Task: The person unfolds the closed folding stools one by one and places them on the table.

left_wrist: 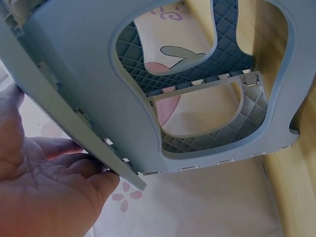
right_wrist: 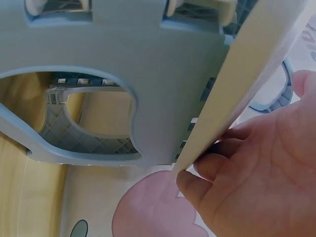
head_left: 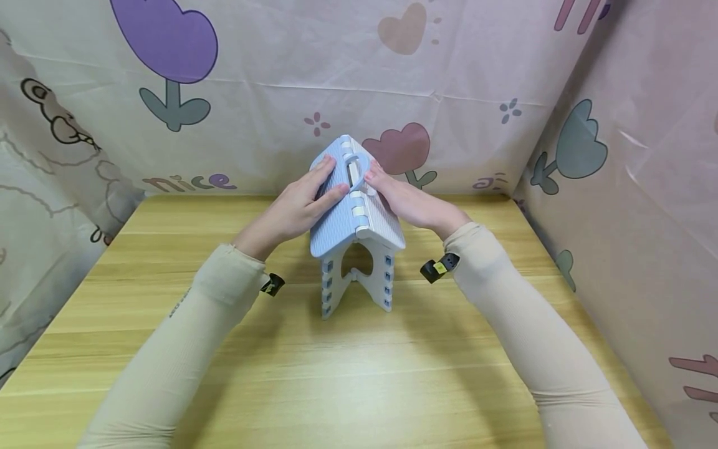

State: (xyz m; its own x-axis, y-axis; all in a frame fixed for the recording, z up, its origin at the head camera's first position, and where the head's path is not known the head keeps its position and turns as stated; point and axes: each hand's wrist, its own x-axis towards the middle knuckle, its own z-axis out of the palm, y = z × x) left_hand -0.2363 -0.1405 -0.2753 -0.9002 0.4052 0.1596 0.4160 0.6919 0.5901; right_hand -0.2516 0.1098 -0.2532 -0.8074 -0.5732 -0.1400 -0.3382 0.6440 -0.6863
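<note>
A light blue and white folding step stool (head_left: 335,232) stands on the table, half folded, its hinged top peaked like a roof. My left hand (head_left: 307,201) lies along the left top panel, fingers extended and thumb pointing toward the carry handle (head_left: 365,164) at the ridge. On the right panel rests my right hand (head_left: 412,201), its thumb side close to that handle. From below, the left wrist view shows the left hand (left_wrist: 54,177) at the panel's edge. Likewise, the right hand (right_wrist: 256,163) has its fingers against the outer side of its panel (right_wrist: 242,74).
The wooden table (head_left: 359,374) extends around the stool. Behind it hangs a printed cloth (head_left: 269,137) with flowers and hearts, and similar cloth closes off both sides. A black wrist strap piece (head_left: 440,267) sticks out below the right sleeve.
</note>
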